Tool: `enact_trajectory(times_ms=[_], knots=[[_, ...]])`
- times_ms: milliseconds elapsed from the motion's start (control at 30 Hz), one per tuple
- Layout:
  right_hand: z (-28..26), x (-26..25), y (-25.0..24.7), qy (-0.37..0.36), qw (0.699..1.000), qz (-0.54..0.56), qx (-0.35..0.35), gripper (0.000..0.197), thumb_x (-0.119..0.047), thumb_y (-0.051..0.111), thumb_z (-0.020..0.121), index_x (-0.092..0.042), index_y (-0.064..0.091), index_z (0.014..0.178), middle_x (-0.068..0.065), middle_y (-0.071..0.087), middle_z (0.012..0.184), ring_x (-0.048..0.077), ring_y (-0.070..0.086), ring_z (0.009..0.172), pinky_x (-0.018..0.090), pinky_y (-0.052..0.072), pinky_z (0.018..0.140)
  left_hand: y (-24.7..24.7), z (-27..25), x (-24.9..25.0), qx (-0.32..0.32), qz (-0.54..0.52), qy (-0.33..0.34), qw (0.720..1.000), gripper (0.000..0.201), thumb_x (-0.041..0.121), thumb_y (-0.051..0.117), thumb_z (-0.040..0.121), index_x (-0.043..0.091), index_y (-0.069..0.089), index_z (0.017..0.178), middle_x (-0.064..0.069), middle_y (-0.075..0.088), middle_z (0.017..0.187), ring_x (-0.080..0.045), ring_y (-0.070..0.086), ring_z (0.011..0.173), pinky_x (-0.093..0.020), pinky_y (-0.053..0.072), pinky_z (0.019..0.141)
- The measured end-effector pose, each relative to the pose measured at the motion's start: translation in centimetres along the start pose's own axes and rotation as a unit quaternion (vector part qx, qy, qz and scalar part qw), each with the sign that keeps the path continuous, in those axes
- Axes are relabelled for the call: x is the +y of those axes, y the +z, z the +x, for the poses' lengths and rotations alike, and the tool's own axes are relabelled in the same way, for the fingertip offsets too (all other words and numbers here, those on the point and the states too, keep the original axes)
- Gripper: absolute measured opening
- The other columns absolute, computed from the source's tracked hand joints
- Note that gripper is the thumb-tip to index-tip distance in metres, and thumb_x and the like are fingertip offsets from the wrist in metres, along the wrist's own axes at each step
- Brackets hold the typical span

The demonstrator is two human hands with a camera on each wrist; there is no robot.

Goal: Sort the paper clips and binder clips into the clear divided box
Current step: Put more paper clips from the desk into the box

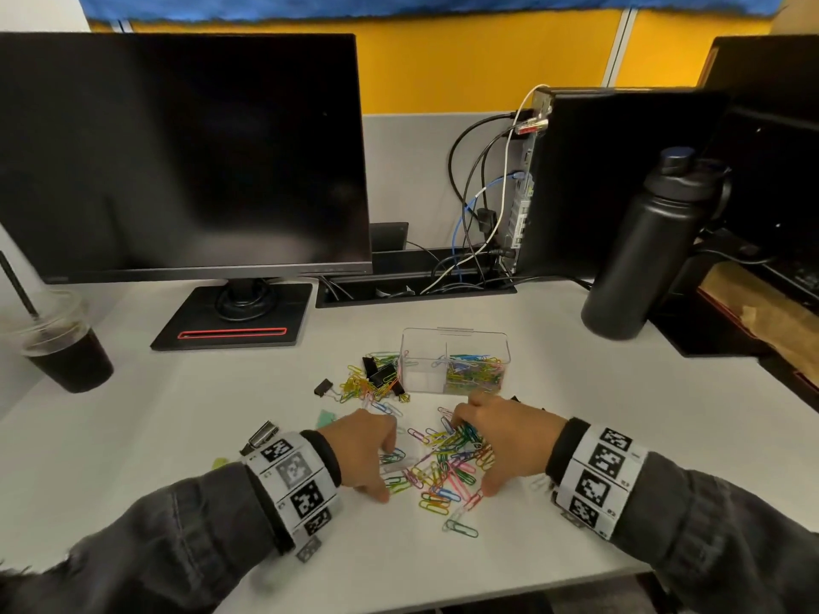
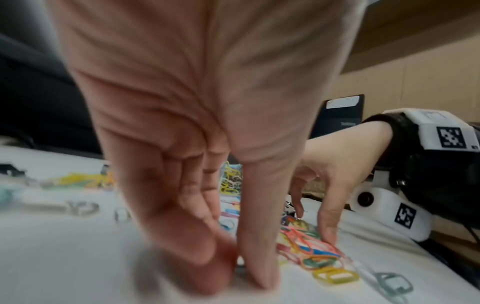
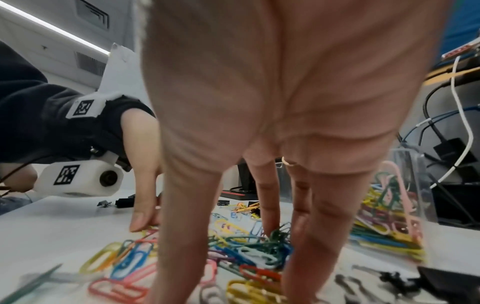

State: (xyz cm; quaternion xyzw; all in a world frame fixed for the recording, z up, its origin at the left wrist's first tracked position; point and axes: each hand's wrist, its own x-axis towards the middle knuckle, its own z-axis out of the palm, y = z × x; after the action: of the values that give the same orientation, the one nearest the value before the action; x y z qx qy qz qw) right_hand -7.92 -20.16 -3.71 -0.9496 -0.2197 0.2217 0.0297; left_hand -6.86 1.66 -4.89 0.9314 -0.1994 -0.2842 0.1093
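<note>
Between both hands, bright paper clips (image 1: pixel 443 467) — left hand (image 1: pixel 359 449) seemingly pinching one, right hand (image 1: pixel 501 436) spread loose.

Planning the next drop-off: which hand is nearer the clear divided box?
Right. The right hand sits just in front of the clear divided box; the left hand is farther back and left.

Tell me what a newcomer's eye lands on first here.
The bright heap of paper clips at the near edge of the white desk, with the left hand and right hand reaching down into it from either side. Just behind stands the clear box, one compartment already holding colourful clips.
</note>
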Motion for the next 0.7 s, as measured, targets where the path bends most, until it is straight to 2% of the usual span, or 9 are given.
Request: enact_trajectory(times_ms=[67, 167, 233, 300, 400, 433, 500, 600, 700], knots=[[0.5, -0.4, 0.0, -0.008, 1.000, 0.010, 0.013, 0.072, -0.034, 0.082, 0.067, -0.015, 0.046, 0.126, 0.006, 0.047, 0.117, 0.022, 0.050, 0.099, 0.032, 0.046, 0.080, 0.2, 0.7, 0.6, 0.003, -0.076, 0.030, 0.997, 0.042, 0.020, 0.080, 0.071, 0.017, 0.048, 0.099, 0.002, 0.062, 0.074, -0.013, 0.055, 0.059, -0.034, 0.054, 0.069], [1.2, -0.8, -0.2, -0.031, 0.999, 0.017, 0.036, 0.054, -0.027, 0.078, 0.073, -0.013, 0.052, 0.118, 0.008, 0.051, 0.113, 0.018, 0.044, 0.087, 0.027, 0.038, 0.071, 0.1, 1.5, 1.2, -0.016, -0.224, 0.071, 0.972, 0.034, 0.014, 0.075, 0.077, 0.016, 0.048, 0.098, -0.018, 0.070, 0.087, -0.022, 0.061, 0.065, -0.033, 0.054, 0.061], [1.3, -0.5, -0.6, -0.035, 0.997, 0.032, 0.066, 0.047, -0.027, 0.076, 0.076, -0.013, 0.055, 0.116, 0.007, 0.053, 0.113, 0.015, 0.043, 0.086, 0.025, 0.036, 0.069, -0.5, 1.5, 1.2, 0.012, -0.266, 0.085, 0.960, 0.028, 0.012, 0.070, 0.081, 0.015, 0.049, 0.099, -0.015, 0.069, 0.088, -0.022, 0.062, 0.066, -0.028, 0.052, 0.055], [1.3, -0.1, -0.7, -0.031, 0.993, 0.054, 0.098, 0.055, -0.040, 0.075, 0.075, -0.016, 0.053, 0.120, 0.004, 0.051, 0.117, 0.017, 0.046, 0.096, 0.028, 0.042, 0.078, -1.7, 1.4, 1.1, 0.095, -0.259, 0.097, 0.956, 0.023, 0.011, 0.067, 0.083, 0.016, 0.051, 0.099, -0.005, 0.066, 0.087, -0.018, 0.062, 0.065, -0.025, 0.050, 0.055], [1.5, -0.5, -0.2, -0.027, 0.996, 0.032, 0.075, 0.086, -0.056, 0.077, 0.066, -0.017, 0.044, 0.135, 0.004, 0.048, 0.127, 0.022, 0.047, 0.114, 0.039, 0.045, 0.096, -3.7, 1.7, 1.0, 0.266, -0.196, 0.115, 0.937, 0.020, 0.010, 0.062, 0.084, 0.022, 0.053, 0.097, 0.000, 0.059, 0.098, -0.013, 0.061, 0.074, -0.025, 0.052, 0.066], [1.7, -0.9, 0.0, -0.034, 0.997, 0.019, 0.063, 0.087, -0.055, 0.078, 0.065, -0.018, 0.044, 0.136, 0.005, 0.049, 0.127, 0.023, 0.048, 0.114, 0.040, 0.046, 0.096, -4.3, 2.0, 1.1, 0.312, -0.178, 0.123, 0.925, 0.022, 0.011, 0.062, 0.084, 0.024, 0.052, 0.099, 0.001, 0.054, 0.103, -0.012, 0.060, 0.082, -0.026, 0.052, 0.071], [2.2, -1.6, 0.4, -0.057, 0.996, 0.005, 0.064, 0.075, -0.049, 0.078, 0.068, -0.019, 0.053, 0.132, 0.007, 0.054, 0.119, 0.025, 0.053, 0.108, 0.039, 0.049, 0.090, -5.1, 2.8, 1.6, 0.370, -0.148, 0.155, 0.904, 0.026, 0.016, 0.063, 0.085, 0.025, 0.051, 0.106, 0.004, 0.046, 0.114, -0.011, 0.054, 0.098, -0.022, 0.046, 0.079], [2.4, -2.2, -0.2, -0.067, 0.994, -0.005, 0.083, 0.050, -0.032, 0.073, 0.079, -0.017, 0.061, 0.125, 0.009, 0.060, 0.113, 0.027, 0.058, 0.101, 0.031, 0.049, 0.082, -6.0, 4.6, 2.3, 0.346, -0.107, 0.217, 0.907, 0.048, 0.030, 0.067, 0.084, 0.024, 0.044, 0.126, 0.005, 0.036, 0.129, -0.010, 0.038, 0.120, -0.022, 0.034, 0.097], [2.3, -2.2, -0.6, -0.075, 0.993, -0.002, 0.089, 0.038, -0.018, 0.069, 0.083, -0.016, 0.064, 0.121, 0.007, 0.066, 0.113, 0.026, 0.061, 0.102, 0.028, 0.047, 0.079, -6.2, 6.9, 2.4, 0.287, -0.053, 0.230, 0.928, 0.071, 0.042, 0.069, 0.080, 0.023, 0.034, 0.138, 0.002, 0.030, 0.143, -0.016, 0.027, 0.133, -0.031, 0.028, 0.109]])
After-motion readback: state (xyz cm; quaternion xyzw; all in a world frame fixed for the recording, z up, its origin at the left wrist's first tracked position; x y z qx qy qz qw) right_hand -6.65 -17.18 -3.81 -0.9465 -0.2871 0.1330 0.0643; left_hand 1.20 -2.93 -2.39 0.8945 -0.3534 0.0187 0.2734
